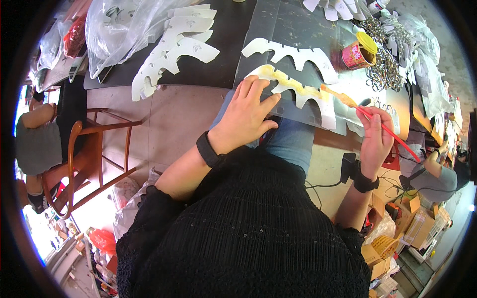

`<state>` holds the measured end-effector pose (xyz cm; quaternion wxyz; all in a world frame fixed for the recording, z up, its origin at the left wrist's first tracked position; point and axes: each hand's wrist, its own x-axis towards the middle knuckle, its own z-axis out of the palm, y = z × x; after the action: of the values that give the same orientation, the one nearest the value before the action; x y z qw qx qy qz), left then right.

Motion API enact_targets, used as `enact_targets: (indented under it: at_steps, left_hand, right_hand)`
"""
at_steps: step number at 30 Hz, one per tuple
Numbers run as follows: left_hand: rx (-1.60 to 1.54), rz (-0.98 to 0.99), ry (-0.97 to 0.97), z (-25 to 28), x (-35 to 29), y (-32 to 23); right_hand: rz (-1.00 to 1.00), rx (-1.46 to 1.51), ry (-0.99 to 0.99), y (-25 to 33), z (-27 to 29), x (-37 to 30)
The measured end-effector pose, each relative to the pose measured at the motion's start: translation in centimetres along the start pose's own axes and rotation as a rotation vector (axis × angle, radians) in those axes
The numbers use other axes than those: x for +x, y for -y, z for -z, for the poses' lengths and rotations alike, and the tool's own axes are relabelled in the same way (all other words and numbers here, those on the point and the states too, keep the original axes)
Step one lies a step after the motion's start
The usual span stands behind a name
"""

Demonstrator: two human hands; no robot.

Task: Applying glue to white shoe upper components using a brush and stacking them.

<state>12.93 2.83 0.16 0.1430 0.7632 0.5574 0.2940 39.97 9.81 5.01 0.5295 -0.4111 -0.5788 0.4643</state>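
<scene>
A curved white paper cutout [301, 91] with notched edges lies at the near edge of the table, its upper strip smeared with yellowish glue. My left hand [244, 115] is open, fingers stretched, with fingertips resting by the cutout's left end. In my right hand [376, 136] is a glue brush [365, 113] with a thin red handle. Its yellow-coated tip touches or hovers just over the cutout's right part; I cannot tell which. Just beyond lies another white cutout [289, 52] of similar shape. To the right stands an open red tub [354, 56] with a yellow lid.
Stacked white cutouts [185, 45] lie at the table's left, beside a clear plastic bag [119, 37]. Metal rings [385, 72] are heaped at the right. A wooden chair [82, 164] stands left, near a seated person. Cardboard boxes [417, 226] fill the floor at lower right.
</scene>
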Motion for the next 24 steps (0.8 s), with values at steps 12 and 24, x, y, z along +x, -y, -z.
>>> enact_targets:
  at_steps: [12, 24]
  left_hand:
    - [0.003, 0.01, -0.001, 0.1, -0.1, 0.0]
    - [-0.003, 0.002, -0.007, 0.0, -0.2, 0.1]
  right_hand:
    - [0.109, 0.059, -0.134, 0.7, 0.9, 0.0]
    - [0.091, 0.017, -0.16, 0.8, 0.1, -0.3]
